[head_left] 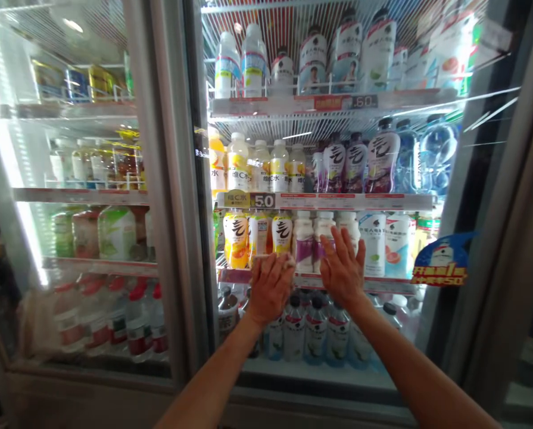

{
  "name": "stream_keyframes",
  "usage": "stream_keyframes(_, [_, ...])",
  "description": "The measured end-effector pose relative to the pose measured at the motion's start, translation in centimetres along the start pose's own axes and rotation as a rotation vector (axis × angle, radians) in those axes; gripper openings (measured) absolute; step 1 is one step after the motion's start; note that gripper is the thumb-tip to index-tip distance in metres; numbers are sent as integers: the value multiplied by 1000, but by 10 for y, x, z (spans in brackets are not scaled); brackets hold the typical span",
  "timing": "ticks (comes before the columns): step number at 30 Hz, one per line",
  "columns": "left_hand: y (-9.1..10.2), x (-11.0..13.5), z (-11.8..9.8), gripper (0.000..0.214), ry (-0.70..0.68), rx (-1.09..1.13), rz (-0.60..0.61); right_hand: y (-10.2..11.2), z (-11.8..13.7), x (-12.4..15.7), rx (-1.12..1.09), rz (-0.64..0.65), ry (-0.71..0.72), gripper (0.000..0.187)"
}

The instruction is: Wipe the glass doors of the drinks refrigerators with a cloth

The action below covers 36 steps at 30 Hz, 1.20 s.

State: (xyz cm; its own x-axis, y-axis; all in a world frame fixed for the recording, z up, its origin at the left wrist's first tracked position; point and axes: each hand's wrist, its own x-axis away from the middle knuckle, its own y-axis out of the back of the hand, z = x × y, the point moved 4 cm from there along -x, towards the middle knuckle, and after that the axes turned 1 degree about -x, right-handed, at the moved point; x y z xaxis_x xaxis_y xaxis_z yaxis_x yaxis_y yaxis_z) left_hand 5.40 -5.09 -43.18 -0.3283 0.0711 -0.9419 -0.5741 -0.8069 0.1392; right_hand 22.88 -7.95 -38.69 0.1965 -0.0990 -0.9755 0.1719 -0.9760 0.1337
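My left hand (273, 286) is in front of the glass door of a drinks fridge, fingers bent over a pale, crumpled cloth (289, 262). Only the cloth's edge shows past the fingers. To its right, my right hand (344, 268) is raised with fingers spread, its palm toward the glass and nothing held. It appears to touch the door, though contact is hard to make out. Behind the hands, white bottles with purple labels (304, 241) and yellow-orange bottles (236, 238) stand on a shelf.
A vertical metal door frame (172, 179) divides this door from the left fridge section, which holds red-capped bottles (136, 322). A blue and yellow sticker (440, 260) is at the right side of the door. Price strips (337, 201) run along the shelf edges.
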Motion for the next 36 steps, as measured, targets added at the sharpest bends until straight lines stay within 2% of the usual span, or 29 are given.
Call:
stream_keyframes(1, [0,-1,-1,37,-27,15,12,0,0,0,-1,4,5,65])
stream_keyframes(3, [9,-1,18,39,18,-9,-32,0,-1,0,-3,3,11,65])
stream_keyframes(6, [28,-1,67,43,293,-108,-177,-1,-1,0,-2,-15,8,64])
stream_keyframes(8, [32,-6,79,44,414,-137,-237,-1,0,0,-1,-24,8,64])
stream_keyframes(10, [24,-17,64,43,358,-119,-222,-1,1,-1,-1,-33,9,65])
stream_keyframes(13, [3,-37,22,40,118,-58,-112,1,1,-2,-3,-38,2,67])
stream_keyframes(15, [-4,-49,12,38,40,-43,-73,1,1,-2,-8,-38,-1,67])
stream_keyframes(17, [0,-60,26,38,103,-69,-104,1,0,-1,-18,-39,3,67])
stream_keyframes(20, [13,-75,63,40,360,-138,-226,0,0,0,-28,-34,0,65])
stream_keyframes(22, [15,-84,67,40,428,-154,-274,-1,-1,1,-30,-36,-5,63])
stream_keyframes(23, [12,-89,60,40,395,-146,-265,-1,-1,1,-31,-40,-5,62])
stream_keyframes(26, [-6,-103,18,38,116,-78,-132,0,-1,0,-44,-57,7,59])
stream_keyframes(28, [-14,-113,3,38,-21,-42,-55,2,-2,1,-58,-68,14,59])
stream_keyframes(30, [-10,-127,18,39,17,-37,-71,3,-3,1,-76,-72,19,61])
stream_keyframes(34, [15,-156,94,42,402,-78,-218,3,-3,1,-99,-68,14,63])
stream_keyframes(36, [20,-164,110,42,507,-91,-254,3,-3,1,-106,-67,8,63])
